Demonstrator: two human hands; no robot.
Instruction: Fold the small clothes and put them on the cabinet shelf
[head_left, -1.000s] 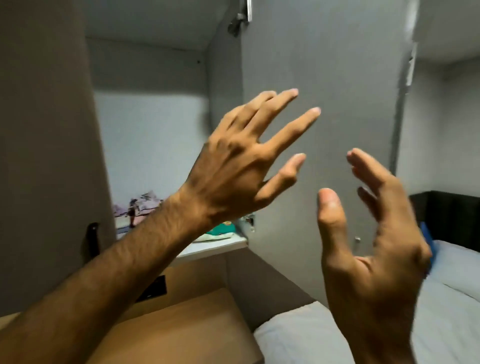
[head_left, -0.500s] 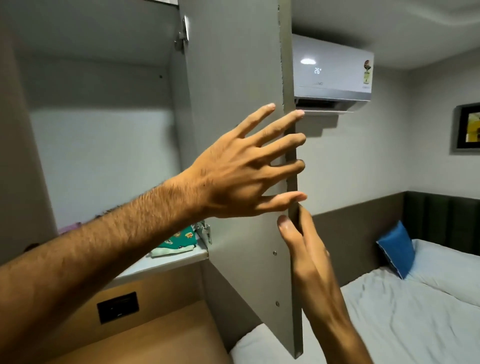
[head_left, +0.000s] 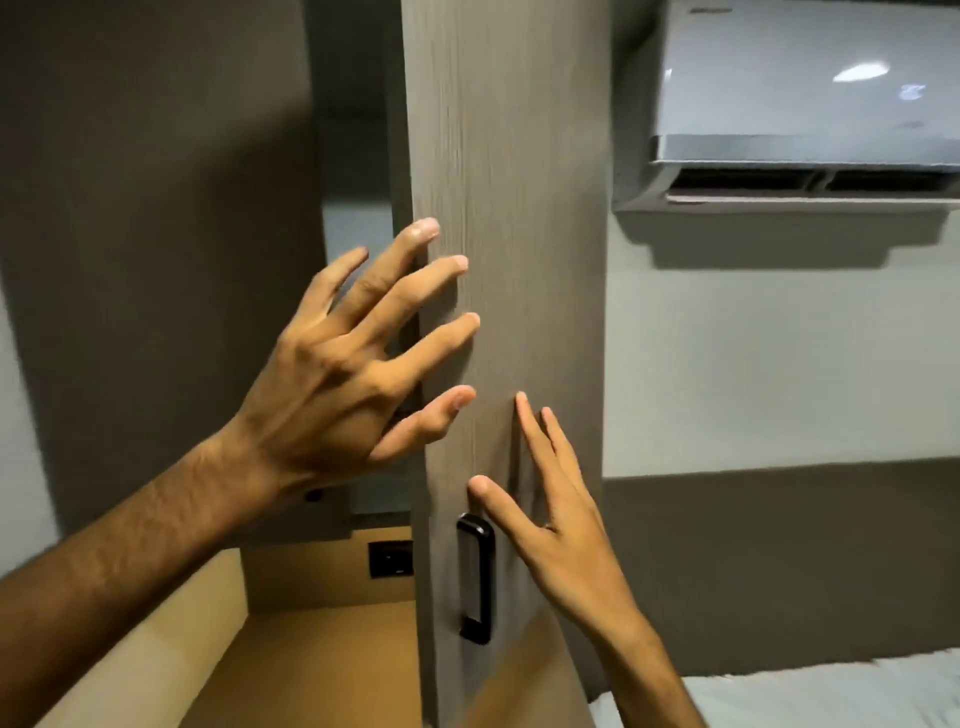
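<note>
The grey wood-grain cabinet door (head_left: 504, 156) stands almost shut in front of me, with a black handle (head_left: 475, 577) low on its face. My left hand (head_left: 358, 364) is spread open with its fingertips on the door's left edge. My right hand (head_left: 550, 499) lies flat and open against the door face, just above and right of the handle. Only a narrow dark gap (head_left: 358, 234) into the cabinet shows left of the door. The shelf and the folded clothes are hidden behind the door.
A second grey door panel (head_left: 156, 234) hangs at left. Below is a tan wooden surface (head_left: 322, 670) with a black wall socket (head_left: 390, 558) behind it. An air conditioner (head_left: 800, 104) is mounted upper right, and a white bed (head_left: 831, 696) lies at lower right.
The cabinet door has swung from wide open to nearly shut under both hands. The shelf with the folded clothes has gone out of sight behind it, and the door's outer face with the handle now shows.
</note>
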